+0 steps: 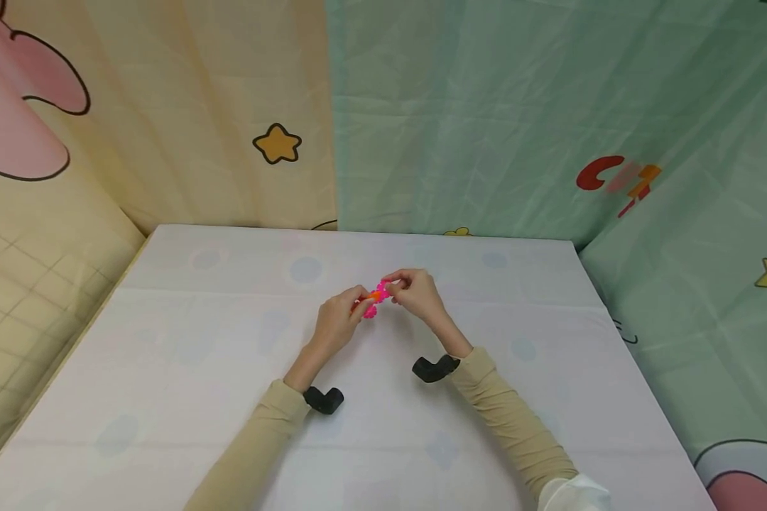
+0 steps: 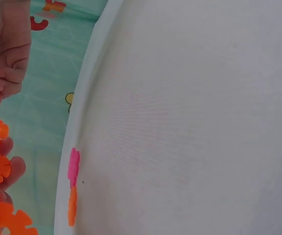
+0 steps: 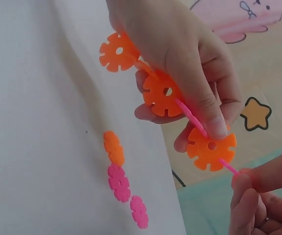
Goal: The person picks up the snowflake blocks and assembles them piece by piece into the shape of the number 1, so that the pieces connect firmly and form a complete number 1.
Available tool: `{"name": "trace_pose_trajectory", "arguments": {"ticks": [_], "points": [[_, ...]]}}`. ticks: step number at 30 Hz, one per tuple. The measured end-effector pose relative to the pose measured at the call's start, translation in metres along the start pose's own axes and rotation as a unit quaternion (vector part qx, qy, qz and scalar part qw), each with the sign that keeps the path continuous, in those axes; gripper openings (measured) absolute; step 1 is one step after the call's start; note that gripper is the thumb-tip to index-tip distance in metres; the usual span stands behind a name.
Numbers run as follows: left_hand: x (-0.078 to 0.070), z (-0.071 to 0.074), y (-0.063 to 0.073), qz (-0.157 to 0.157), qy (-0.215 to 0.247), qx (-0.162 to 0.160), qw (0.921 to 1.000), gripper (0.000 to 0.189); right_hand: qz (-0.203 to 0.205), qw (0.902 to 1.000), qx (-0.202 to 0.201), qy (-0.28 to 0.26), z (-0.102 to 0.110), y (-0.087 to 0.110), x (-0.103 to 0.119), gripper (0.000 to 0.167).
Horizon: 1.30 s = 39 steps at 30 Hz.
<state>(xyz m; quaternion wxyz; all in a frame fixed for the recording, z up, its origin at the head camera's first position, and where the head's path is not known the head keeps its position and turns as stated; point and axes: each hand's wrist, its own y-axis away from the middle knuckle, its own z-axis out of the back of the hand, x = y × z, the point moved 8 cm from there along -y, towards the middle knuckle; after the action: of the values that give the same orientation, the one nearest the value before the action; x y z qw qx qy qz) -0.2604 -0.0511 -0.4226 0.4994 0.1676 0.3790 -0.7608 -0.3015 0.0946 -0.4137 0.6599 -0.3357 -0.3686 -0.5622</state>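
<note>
A chain of notched plastic discs, orange and pink, hangs between the two hands above the table. My left hand [image 1: 340, 323] grips it; in the right wrist view its thumb presses on an orange disc [image 3: 212, 147], with other orange discs [image 3: 163, 95] behind the fingers. At the chain's end, my right hand [image 1: 417, 294] pinches a pink disc [image 3: 228, 167], seen edge-on and mostly covered by the fingertips. One orange disc [image 2: 6, 223] of the chain fills the lower left corner of the left wrist view.
On the white table [image 1: 185, 397] below the hands lie an orange disc [image 3: 113, 148] and two pink discs [image 3: 119, 182], close together; whether they are joined I cannot tell. Cartoon-printed curtains [image 1: 460, 121] stand behind the far edge.
</note>
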Motion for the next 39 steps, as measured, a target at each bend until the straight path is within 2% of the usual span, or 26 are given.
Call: {"name": "trace_pose_trajectory", "arguments": {"ticks": [6, 11, 21, 26, 33, 39], "points": [[0.006, -0.003, 0.003, 0.003, 0.001, 0.002, 1.0, 0.008, -0.018, 0.9998, 0.004, -0.007, -0.006, 0.001, -0.008, 0.018], [0.008, -0.005, 0.002, 0.001, -0.003, 0.006, 1.0, 0.009, -0.032, 0.9994, -0.009, -0.014, -0.008, 0.004, -0.013, 0.018], [0.009, -0.003, 0.0, 0.007, 0.013, -0.001, 0.9999, 0.012, -0.043, 0.9978, -0.018, -0.047, -0.01, 0.002, -0.013, 0.019], [0.012, -0.004, 0.0, 0.021, 0.017, 0.007, 0.9996, 0.012, -0.043, 0.9977, 0.002, -0.052, -0.01, 0.002, -0.012, 0.02], [0.019, -0.006, 0.002, 0.06, 0.046, 0.022, 0.9969, 0.014, -0.035, 0.9959, 0.047, -0.068, -0.01, -0.001, -0.015, 0.025], [0.022, -0.002, 0.0, 0.076, 0.033, 0.021, 0.9964, 0.024, -0.044, 0.9934, 0.075, -0.075, -0.015, -0.002, -0.014, 0.03]]}}
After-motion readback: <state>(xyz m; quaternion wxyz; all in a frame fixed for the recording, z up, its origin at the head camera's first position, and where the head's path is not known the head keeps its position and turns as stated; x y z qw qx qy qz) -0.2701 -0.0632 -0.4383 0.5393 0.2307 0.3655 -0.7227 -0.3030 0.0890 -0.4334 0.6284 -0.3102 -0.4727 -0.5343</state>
